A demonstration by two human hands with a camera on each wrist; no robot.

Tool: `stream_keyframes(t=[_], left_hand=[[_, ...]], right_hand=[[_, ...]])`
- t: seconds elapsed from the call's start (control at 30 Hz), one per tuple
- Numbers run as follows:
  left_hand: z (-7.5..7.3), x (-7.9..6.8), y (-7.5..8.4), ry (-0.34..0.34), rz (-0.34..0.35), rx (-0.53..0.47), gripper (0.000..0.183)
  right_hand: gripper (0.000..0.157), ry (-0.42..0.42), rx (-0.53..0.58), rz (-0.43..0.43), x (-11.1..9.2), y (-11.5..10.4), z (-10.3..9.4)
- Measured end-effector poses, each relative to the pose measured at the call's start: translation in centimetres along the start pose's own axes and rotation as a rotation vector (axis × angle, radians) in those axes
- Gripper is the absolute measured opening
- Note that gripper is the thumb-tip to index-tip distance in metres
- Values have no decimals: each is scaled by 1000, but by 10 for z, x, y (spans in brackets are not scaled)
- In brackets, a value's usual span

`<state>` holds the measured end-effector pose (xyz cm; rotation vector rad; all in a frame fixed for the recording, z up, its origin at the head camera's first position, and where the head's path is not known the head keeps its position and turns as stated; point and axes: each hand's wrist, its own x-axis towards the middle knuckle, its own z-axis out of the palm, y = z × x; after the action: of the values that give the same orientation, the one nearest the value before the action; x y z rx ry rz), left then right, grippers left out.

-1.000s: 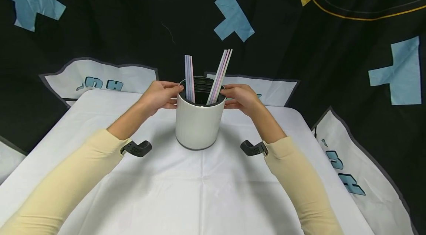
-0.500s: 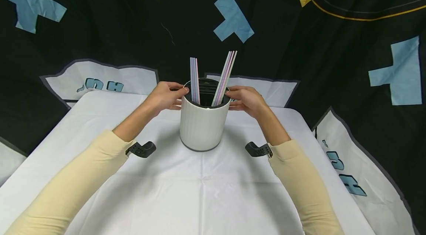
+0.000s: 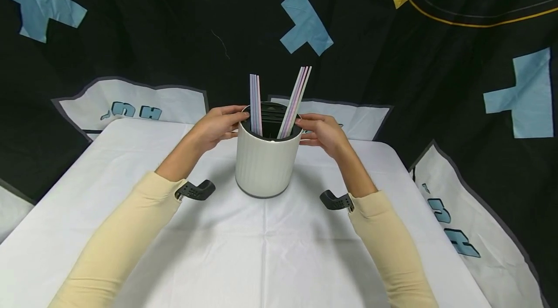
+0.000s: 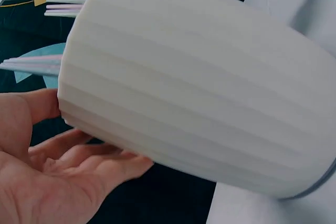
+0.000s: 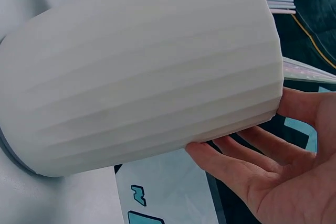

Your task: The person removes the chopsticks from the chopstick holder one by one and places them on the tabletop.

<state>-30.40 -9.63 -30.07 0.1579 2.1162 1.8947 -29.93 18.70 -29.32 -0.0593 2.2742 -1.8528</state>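
A white ribbed utensil holder (image 3: 264, 165) with a black slotted insert (image 3: 272, 113) stands upright on the white table. Two bundles of thin pastel sticks, which look like chopsticks, rise from it: one nearly straight bundle (image 3: 255, 104) at left and one leaning bundle (image 3: 294, 102) at right. My left hand (image 3: 218, 125) grips the left side, its thumb at the rim (image 4: 62, 103) and its other fingers (image 4: 121, 169) along the wall below. On the opposite side my right hand (image 3: 323, 132) grips likewise, thumb at the rim and fingers (image 5: 220, 163) against the wall.
A white cloth (image 3: 218, 259) with a centre crease covers the table. Behind hangs a black backdrop (image 3: 174, 32) with blue and yellow shapes. Black wrist cameras sit near the left cuff (image 3: 196, 190) and the right cuff (image 3: 335, 200).
Between one second and half a second ago, the holder shifted slightly right with both hands on it. Since then it stays put, while my left wrist and forearm have swung a little right.
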Motion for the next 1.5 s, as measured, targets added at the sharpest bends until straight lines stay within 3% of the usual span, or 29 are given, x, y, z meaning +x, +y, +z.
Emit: stream_keyframes(t=[0.3, 0.63, 1.03, 1.2, 1.5], left_hand=[[-6, 1, -3, -12, 37, 21, 55], [-10, 2, -7, -2, 44, 22, 54], [-9, 5, -8, -14, 75, 41, 55], [-10, 5, -7, -20, 75, 36, 55], [-11, 4, -9, -14, 76, 40, 56]], right_hand=[[53, 4, -10, -27, 0, 3, 0], [42, 99, -89, -113, -5, 3, 3], [29, 150, -130, -254, -23, -29, -5], [28, 144, -108, -223, -20, -37, 3], [21, 145, -85, -192, -14, -31, 13]])
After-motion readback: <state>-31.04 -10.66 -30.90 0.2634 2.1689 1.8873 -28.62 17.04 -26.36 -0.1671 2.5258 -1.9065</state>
